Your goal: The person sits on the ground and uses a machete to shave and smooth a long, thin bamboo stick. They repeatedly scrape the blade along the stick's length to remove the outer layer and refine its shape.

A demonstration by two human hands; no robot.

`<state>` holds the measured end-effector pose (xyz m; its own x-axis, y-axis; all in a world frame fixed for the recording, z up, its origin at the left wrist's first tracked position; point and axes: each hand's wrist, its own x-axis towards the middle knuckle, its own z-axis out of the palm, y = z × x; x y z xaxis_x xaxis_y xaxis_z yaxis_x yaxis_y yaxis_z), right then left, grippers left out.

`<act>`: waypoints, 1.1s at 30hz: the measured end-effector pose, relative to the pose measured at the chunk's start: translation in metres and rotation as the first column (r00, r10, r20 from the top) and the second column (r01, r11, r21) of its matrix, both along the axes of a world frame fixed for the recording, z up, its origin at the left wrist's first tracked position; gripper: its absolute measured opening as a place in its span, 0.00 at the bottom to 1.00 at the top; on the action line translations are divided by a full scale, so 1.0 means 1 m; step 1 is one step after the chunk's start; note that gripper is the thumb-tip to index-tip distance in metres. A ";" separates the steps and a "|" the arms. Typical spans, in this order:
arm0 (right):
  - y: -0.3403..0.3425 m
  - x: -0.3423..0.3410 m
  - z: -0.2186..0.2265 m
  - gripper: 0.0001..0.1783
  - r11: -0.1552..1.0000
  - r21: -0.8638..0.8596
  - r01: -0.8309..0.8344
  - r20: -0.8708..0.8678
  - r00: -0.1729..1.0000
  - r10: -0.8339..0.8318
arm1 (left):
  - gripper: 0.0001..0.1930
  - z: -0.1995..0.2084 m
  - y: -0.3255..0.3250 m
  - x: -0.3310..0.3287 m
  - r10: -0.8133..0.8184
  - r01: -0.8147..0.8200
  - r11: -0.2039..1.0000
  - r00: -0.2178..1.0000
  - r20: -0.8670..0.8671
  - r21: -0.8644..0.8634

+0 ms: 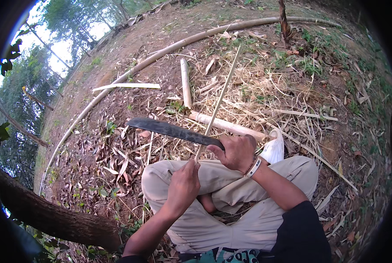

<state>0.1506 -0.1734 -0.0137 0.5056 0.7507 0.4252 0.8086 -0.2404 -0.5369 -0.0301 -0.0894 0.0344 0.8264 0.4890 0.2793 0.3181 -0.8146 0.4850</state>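
The lower end of a long, thin, pale bamboo strip (224,91) is pinched by the left hand (185,184), its thumb and fingers closed with little gap to be seen. From these fingertips the strip is slanted upward and away, toward the right, its far end left free above a litter of curly straw-coloured shavings (266,85). The strip is crossed, just beyond the left fingertips, by the broad dark metal blade of a machete (167,129); whether the two are touching cannot be told. The machete's black handle is gripped by the right hand (239,151), its fingers curled round and its thumb extended close beside the strip. Beyond the hands, a thick, pale bamboo length (229,125) is seen lying near a white bag (274,148).
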 end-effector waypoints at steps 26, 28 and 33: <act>-0.013 0.082 -0.006 0.38 0.986 -0.121 0.118 -0.141 0.981 -0.135 | 0.10 0.002 0.003 -0.195 -0.006 0.055 0.947 0.988 -0.154 0.317; -0.005 0.091 -0.023 0.38 0.972 -0.181 0.152 -0.089 0.981 -0.170 | 0.10 0.001 0.005 -0.199 -0.037 0.082 0.954 0.986 -0.161 0.287; -0.005 0.058 -0.010 0.38 0.994 -0.099 0.036 -0.059 0.997 -0.042 | 0.09 -0.001 0.007 -0.218 0.001 0.036 0.932 0.995 -0.102 0.362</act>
